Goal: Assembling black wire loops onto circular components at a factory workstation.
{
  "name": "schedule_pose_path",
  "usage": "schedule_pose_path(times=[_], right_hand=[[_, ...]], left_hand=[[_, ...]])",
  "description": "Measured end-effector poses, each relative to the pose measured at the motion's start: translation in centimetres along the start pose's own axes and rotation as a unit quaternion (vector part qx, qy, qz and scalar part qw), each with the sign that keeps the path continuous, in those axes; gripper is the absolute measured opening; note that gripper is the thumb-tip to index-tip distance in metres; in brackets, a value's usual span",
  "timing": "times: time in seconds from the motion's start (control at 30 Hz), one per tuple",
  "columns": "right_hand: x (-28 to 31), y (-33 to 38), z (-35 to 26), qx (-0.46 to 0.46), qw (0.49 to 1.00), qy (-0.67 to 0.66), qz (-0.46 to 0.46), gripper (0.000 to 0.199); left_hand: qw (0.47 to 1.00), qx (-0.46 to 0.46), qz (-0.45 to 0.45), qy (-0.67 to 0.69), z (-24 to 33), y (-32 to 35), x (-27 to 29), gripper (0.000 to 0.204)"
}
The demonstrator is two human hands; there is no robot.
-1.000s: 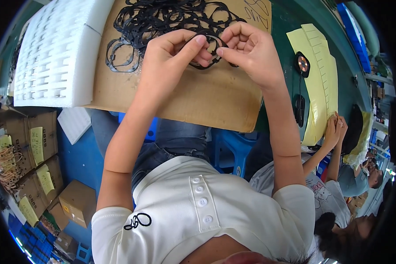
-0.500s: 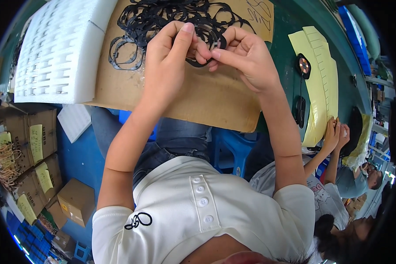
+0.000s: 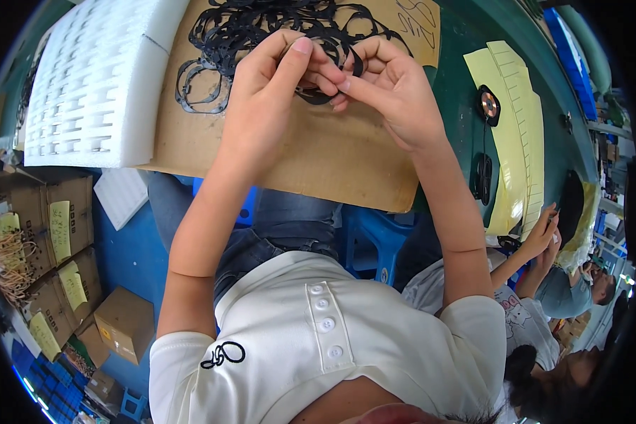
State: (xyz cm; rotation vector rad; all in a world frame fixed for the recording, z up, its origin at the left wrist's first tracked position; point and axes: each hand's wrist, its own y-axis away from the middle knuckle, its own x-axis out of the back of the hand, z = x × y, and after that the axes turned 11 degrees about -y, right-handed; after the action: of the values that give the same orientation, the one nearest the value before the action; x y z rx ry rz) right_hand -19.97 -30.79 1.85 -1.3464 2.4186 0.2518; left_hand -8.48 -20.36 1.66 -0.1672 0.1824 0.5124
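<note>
Since a second ago the thumb of the left hand [image 3: 265, 88] has shifted toward ten o'clock, leaving the right hand [image 3: 399, 92] pinching the black ring-shaped frame [image 3: 358, 63] in the clearer grip, at twelve; overlap hides whether the left grasps it too. Thin, pliable-looking loops form a tangled pile [image 3: 251, 32] at eleven on brown cardboard [image 3: 346, 159]; slotted white foam [image 3: 136, 106] stands at ten.

- Left forearm [image 3: 210, 219] slants up and rightward from a slightly bent elbow.
- Right forearm [image 3: 454, 201] slants up and leftward.
- Left hand [image 3: 267, 88]: thumb extended, pointing away from the body; fingers curled inward.
- Right hand [image 3: 397, 95]: thumb stretched leftward, its tip at the left fingertips; fingers bent.
- Both hands sit close together, nearly level.
</note>
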Motion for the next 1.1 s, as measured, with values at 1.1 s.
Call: schedule_pose_path(times=[1.1], right_hand=[[0.2,0.0,0.4,0.015,0.997,-0.052,0.048,0.024]], left_hand=[[0.999,0.037,0.03,-0.004,-0.5,0.4,0.0,0.033]])
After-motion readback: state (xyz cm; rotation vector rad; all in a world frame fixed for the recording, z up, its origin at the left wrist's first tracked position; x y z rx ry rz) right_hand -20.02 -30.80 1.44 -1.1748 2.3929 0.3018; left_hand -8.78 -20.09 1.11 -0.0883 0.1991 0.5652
